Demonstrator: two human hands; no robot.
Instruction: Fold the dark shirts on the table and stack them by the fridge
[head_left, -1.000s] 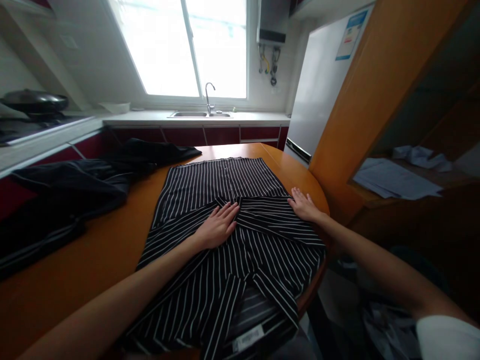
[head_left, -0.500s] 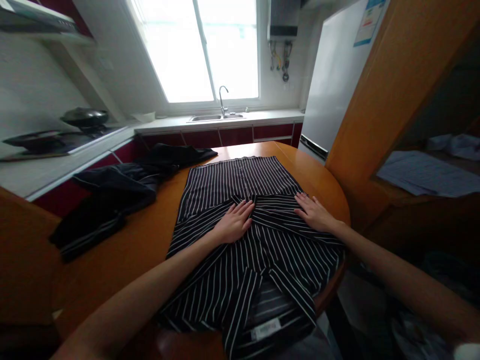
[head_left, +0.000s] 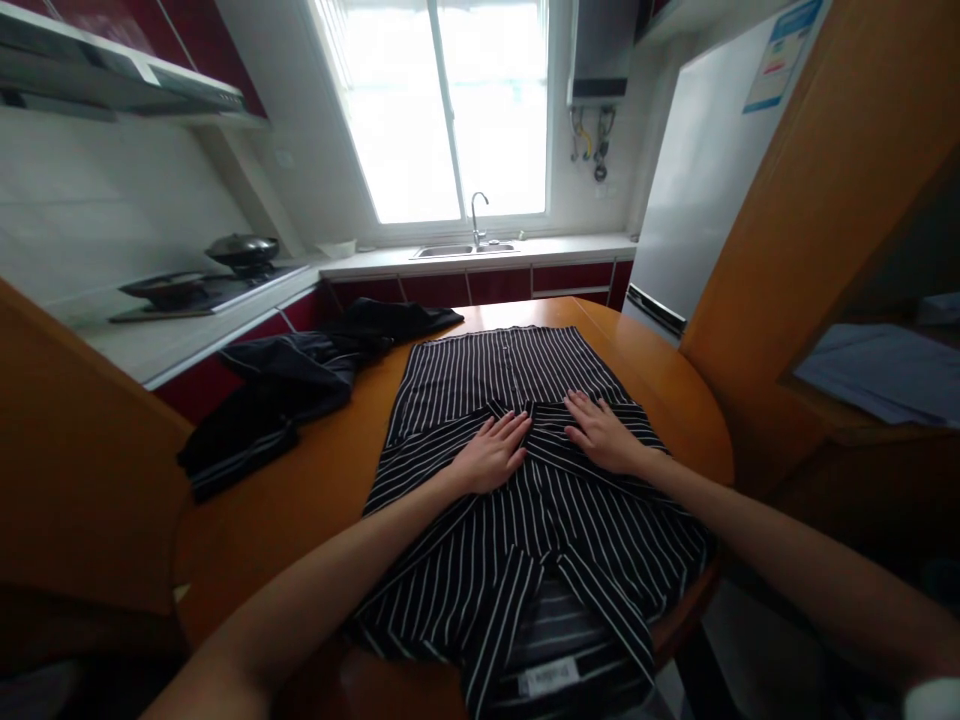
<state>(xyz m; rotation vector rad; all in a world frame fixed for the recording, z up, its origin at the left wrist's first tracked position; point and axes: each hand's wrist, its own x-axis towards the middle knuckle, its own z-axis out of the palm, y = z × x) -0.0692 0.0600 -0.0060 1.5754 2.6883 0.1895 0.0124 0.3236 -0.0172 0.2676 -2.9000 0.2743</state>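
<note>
A black shirt with white stripes [head_left: 450,560] lies spread on the wooden table, its collar and white label toward me and its hem at the far side. Both sleeves are folded inward across the middle. My left hand [head_left: 491,455] rests flat on the left sleeve near its cuff, fingers stretched out. On the right sleeve [head_left: 637,440] lies my right hand [head_left: 602,432], palm down with its fingers spread. Neither hand grasps the cloth. The cuffs meet near the shirt's centre line, between the two hands.
Dark clothing [head_left: 300,370] is heaped on the left of the round wooden table [head_left: 247,560]. Beyond stand a counter with a sink [head_left: 446,252] and a stove with pans [head_left: 244,250]. A fridge [head_left: 697,180] and an orange wooden frame [head_left: 780,200] rise on the right.
My right hand has slid left along the right sleeve, closer to my left hand. My left hand stays at the same spot on the shirt. The whole view has shifted slightly.
</note>
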